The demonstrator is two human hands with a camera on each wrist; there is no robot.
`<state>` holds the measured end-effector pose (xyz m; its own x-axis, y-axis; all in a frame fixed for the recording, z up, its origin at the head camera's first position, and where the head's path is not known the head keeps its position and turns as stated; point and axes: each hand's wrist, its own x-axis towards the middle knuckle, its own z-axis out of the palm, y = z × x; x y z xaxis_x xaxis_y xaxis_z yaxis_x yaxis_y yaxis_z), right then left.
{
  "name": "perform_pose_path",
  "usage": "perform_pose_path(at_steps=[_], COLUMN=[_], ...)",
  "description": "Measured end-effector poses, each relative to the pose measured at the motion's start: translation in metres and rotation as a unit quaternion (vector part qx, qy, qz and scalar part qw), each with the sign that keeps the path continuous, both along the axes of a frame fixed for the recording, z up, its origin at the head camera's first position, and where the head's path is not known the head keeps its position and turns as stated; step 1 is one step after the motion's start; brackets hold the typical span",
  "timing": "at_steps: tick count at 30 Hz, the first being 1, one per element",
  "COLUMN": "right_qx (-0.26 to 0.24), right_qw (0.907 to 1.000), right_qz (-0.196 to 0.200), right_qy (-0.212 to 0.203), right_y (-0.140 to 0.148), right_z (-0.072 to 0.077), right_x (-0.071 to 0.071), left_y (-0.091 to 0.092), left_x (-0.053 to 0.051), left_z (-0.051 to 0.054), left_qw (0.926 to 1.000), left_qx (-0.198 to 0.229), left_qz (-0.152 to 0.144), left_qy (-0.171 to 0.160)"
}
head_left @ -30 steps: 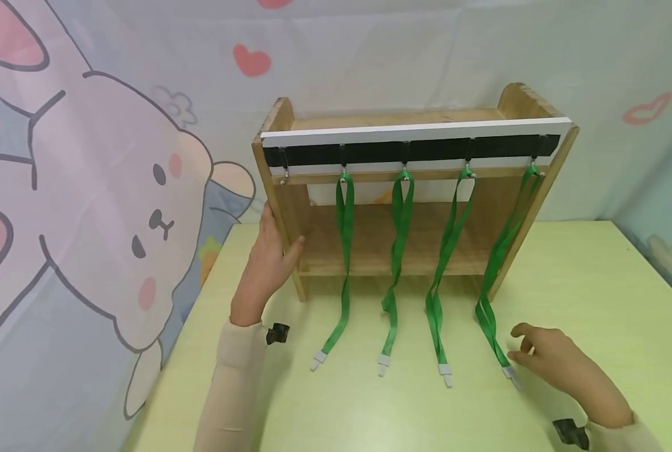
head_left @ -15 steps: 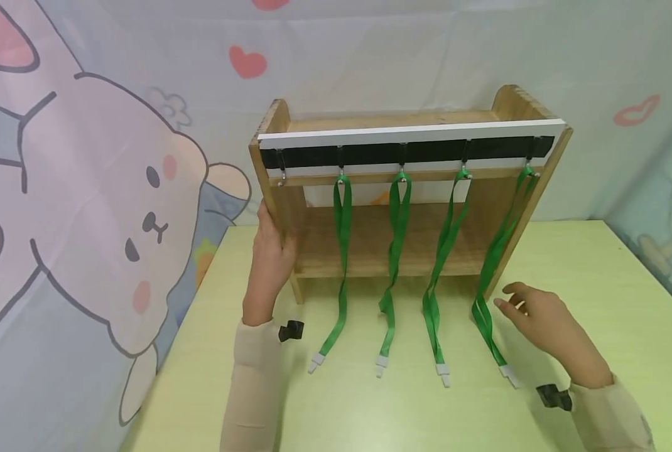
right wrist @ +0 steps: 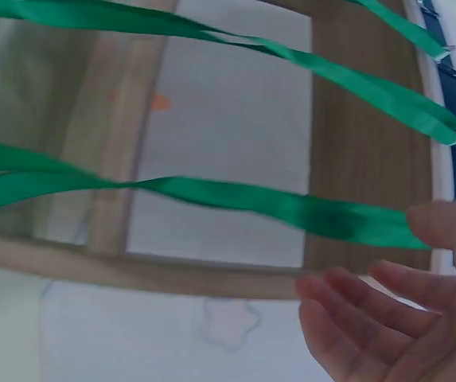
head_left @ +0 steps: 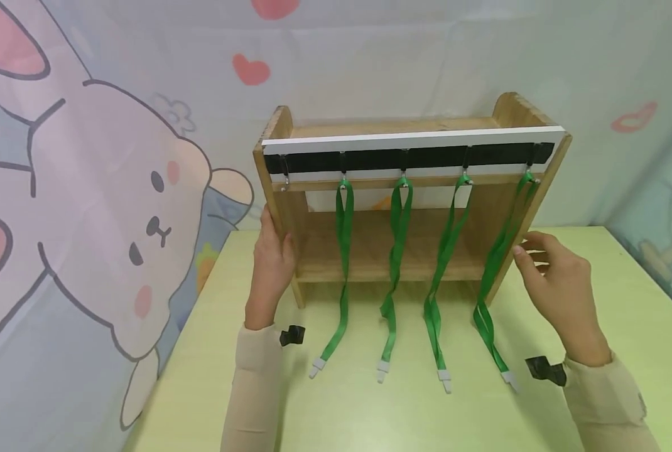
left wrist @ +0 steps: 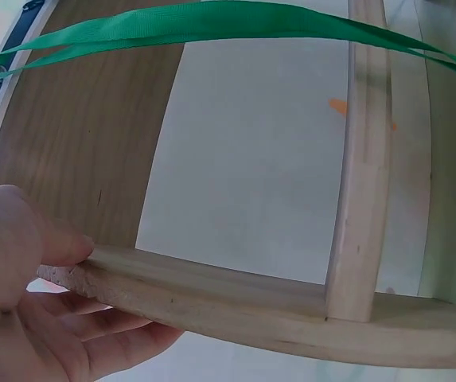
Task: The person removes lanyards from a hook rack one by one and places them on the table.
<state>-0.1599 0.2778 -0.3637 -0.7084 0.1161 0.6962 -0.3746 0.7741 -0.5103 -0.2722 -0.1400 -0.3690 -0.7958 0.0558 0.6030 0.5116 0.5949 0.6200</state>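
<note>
A small wooden shelf (head_left: 389, 273) stands on the table, with green lanyards (head_left: 344, 232) hanging from several hooks on its front rail. Their white clips (head_left: 382, 370) lie on the tabletop. My left hand (head_left: 272, 270) grips the left side panel; in the left wrist view the thumb is on the inner side of the panel (left wrist: 235, 310) and the fingers are outside it. My right hand (head_left: 562, 282) is at the right side panel, its fingers loosely bent. In the right wrist view its thumb overlaps the rightmost lanyard (right wrist: 355, 223) and the fingertips are close to the panel; contact cannot be told.
A white strip with a black band (head_left: 370, 158) runs along the shelf's top front. Its leftmost hook (head_left: 285, 182) carries no lanyard. The pale yellow-green table (head_left: 392, 420) extends in front and to both sides. A cartoon-printed cloth (head_left: 115, 207) hangs behind and at the left.
My right hand has risen from beside the rightmost lanyard's clip to the right side panel. The left hand stays on the left panel, its thumb now closer against it.
</note>
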Motion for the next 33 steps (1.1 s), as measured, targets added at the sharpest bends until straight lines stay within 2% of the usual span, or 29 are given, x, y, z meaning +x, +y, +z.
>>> perform_pose_path(at_steps=[4, 11, 18, 24, 29, 33], right_qx=[-0.023, -0.03, -0.032, -0.026, -0.048, -0.075], right_qw=[0.9984, 0.9971, 0.9965, 0.9958, 0.9938, 0.991], right_qz=[-0.003, 0.002, 0.009, 0.001, -0.003, -0.002], right_qy=[0.052, 0.069, 0.077, 0.088, 0.1, 0.111], right_y=[-0.01, -0.022, -0.025, -0.029, -0.03, -0.03], right_z=[0.015, 0.031, 0.036, 0.039, 0.042, 0.043], right_x=[-0.008, -0.02, -0.029, -0.034, -0.033, -0.031], left_y=[-0.002, -0.005, -0.004, -0.003, -0.002, -0.002], left_x=[0.0, 0.0, -0.001, 0.0, -0.001, -0.001], left_z=[0.001, -0.001, -0.002, -0.001, -0.002, -0.003], left_qw=[0.9999, 0.9996, 0.9996, 0.9999, 0.9999, 0.9998], left_qx=[-0.015, -0.023, -0.018, -0.011, -0.012, -0.015], left_qz=[0.003, 0.005, -0.003, -0.003, -0.003, 0.0], left_qy=[-0.001, 0.017, 0.021, 0.01, 0.002, 0.01])
